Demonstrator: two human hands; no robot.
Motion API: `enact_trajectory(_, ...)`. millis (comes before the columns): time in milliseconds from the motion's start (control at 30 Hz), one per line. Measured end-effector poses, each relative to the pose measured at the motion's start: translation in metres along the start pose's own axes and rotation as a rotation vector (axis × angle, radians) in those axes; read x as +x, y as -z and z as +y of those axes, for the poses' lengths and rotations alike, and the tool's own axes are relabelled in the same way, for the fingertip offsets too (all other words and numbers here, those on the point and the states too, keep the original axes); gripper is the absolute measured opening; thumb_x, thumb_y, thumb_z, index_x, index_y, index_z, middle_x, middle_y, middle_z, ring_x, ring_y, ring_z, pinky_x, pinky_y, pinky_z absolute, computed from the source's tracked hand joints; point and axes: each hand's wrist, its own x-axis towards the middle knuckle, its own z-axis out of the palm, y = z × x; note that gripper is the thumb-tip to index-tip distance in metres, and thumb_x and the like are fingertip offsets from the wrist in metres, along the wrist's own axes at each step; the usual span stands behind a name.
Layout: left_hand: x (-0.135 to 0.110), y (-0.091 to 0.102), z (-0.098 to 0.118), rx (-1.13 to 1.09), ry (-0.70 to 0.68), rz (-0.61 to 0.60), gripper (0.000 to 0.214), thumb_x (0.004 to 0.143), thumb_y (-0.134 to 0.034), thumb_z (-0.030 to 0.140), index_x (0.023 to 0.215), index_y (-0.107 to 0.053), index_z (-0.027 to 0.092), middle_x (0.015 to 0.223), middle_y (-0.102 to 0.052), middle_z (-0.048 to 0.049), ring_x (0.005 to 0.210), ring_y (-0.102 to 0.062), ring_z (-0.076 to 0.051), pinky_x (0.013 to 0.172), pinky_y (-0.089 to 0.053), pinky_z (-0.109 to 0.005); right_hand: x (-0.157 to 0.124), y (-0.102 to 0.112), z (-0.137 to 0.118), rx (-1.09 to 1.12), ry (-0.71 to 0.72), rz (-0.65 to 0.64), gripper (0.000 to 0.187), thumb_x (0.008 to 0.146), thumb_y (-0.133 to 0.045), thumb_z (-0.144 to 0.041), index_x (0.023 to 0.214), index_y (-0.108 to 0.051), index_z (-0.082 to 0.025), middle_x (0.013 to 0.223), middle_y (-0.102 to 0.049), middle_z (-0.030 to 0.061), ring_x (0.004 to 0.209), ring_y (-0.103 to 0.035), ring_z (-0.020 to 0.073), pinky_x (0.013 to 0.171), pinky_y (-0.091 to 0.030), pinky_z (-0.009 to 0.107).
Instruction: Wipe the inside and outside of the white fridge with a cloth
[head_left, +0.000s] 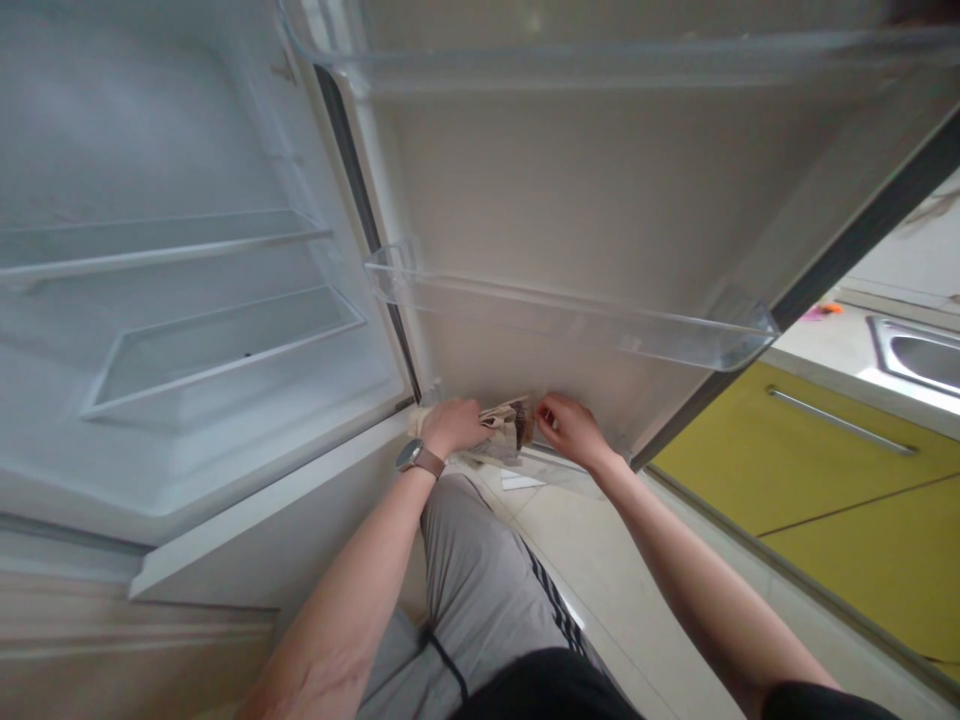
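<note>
Low at the open refrigerator door (540,190), my left hand (454,427) has its fingers wrapped round a crumpled beige and brown packet (511,420), which looks like thin wrapping with dark print. Its exact kind is not clear. My right hand (576,430) is at the packet's right end, fingers curled in toward the thumb; what they pinch is too small to make out. Both hands are over the lowest door bin (570,474), a clear shelf partly hidden behind them.
Above the hands a clear door shelf (585,325) spans the door. To the left is the refrigerator interior (187,440) with glass shelves (232,345). Yellow cabinets (825,470) and a metal sink (926,355) stand at right. Pale floor tiles (600,560) lie below.
</note>
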Motion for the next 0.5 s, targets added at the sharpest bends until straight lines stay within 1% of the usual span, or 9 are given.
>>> enact_trajectory(133,-0.0001,0.0004,-0.0007,-0.003,0.002,0.003,0.048,0.09,-0.054,0.054,0.105,-0.083,0.019,0.11,-0.078,-0.0208,0.105,-0.075,-0.035,0.085,-0.056,-0.037,-0.0011,0.0002,-0.0002,0.011,-0.01,0.012,0.011,0.095,-0.05,-0.023,0.09,-0.06,-0.021,0.091,-0.067,0.0039,0.078,-0.06,0.0153,0.068,-0.034,0.026)
enact_trajectory(200,0.0002,0.0004,-0.0012,0.001,-0.01,0.002,0.05,0.089,-0.054,0.056,0.104,-0.083,0.018,0.109,-0.078,-0.0211,0.104,-0.075,-0.036,0.083,-0.056,-0.037,-0.0013,-0.0002,0.0005,0.014,-0.023,0.044,0.01,0.094,-0.051,-0.023,0.09,-0.06,-0.021,0.091,-0.067,0.0038,0.078,-0.059,0.0152,0.068,-0.034,0.026)
enact_trajectory(400,0.0012,0.0,-0.0013,0.0,-0.013,0.003,0.05,0.09,-0.053,0.056,0.103,-0.083,0.018,0.11,-0.078,-0.0206,0.104,-0.075,-0.035,0.084,-0.056,-0.037,-0.0005,-0.0029,0.0024,0.009,0.008,0.199,0.008,0.091,-0.054,-0.021,0.085,-0.06,-0.021,0.083,-0.065,0.0019,0.071,-0.056,0.0131,0.065,-0.034,0.025)
enact_trajectory(500,0.0009,0.0007,-0.0005,-0.002,-0.006,0.005,0.049,0.089,-0.053,0.054,0.104,-0.083,0.018,0.11,-0.078,-0.0208,0.105,-0.075,-0.036,0.084,-0.055,-0.038,-0.0062,0.0049,-0.0028,-0.085,0.099,0.333,0.018,0.095,-0.054,-0.024,0.078,-0.058,-0.021,0.076,-0.062,0.0006,0.065,-0.054,0.0115,0.062,-0.033,0.025)
